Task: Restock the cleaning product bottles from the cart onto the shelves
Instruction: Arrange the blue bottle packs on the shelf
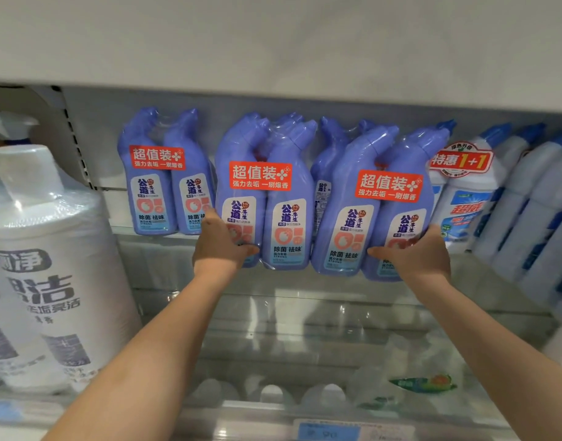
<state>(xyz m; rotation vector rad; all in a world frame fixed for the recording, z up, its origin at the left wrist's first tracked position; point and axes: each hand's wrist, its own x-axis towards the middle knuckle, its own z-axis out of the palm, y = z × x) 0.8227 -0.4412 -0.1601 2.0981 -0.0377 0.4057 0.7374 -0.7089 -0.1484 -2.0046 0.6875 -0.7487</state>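
Note:
Two shrink-wrapped twin packs of purple cleaner bottles with red stickers are held side by side above the shelf. My left hand (pixel 220 245) grips the lower left of the left twin pack (pixel 275 198). My right hand (pixel 416 254) grips the lower right of the right twin pack (pixel 369 202). The right pack leans to the right. A third purple twin pack (pixel 160 173) stands further back on the shelf (pixel 305 281) at the left, and another purple pack (pixel 329 154) shows behind the held ones. The cart is out of view.
Large white wrapped bottles (pixel 41 256) stand close at the left. White bottles with blue caps (pixel 512 202) lean at the right. The upper shelf board (pixel 273 43) hangs low overhead. Through the clear shelf front, white bottle caps (pixel 273 393) show below.

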